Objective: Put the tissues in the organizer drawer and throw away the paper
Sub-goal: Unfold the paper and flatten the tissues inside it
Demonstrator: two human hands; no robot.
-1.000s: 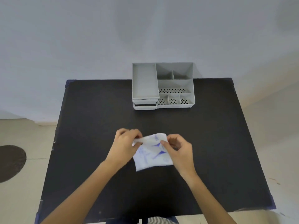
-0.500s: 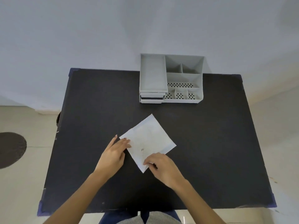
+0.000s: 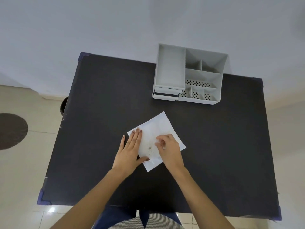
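Observation:
A white tissue (image 3: 162, 125) lies spread flat as a tilted square on the black table (image 3: 99, 96), with small dark specks near its middle. My left hand (image 3: 130, 149) rests flat on its left edge, fingers stretched out. My right hand (image 3: 168, 149) sits on the sheet's middle right with curled fingers, the tips pinching the tissue. A grey organizer (image 3: 219, 90) stands at the table's far edge. Its stacked drawers (image 3: 165, 95) are at the front left and the compartments look empty.
A dark round bin (image 3: 63, 105) shows partly under the table's left edge, and a dark round mat (image 3: 11, 129) lies on the tiled floor further left. Bare black tabletop surrounds the tissue. A white wall rises behind the organizer.
The folded sheet held up in both hands was laid down and spread flat. My left hand slid onto its left edge and my right hand moved from the near corner to the middle.

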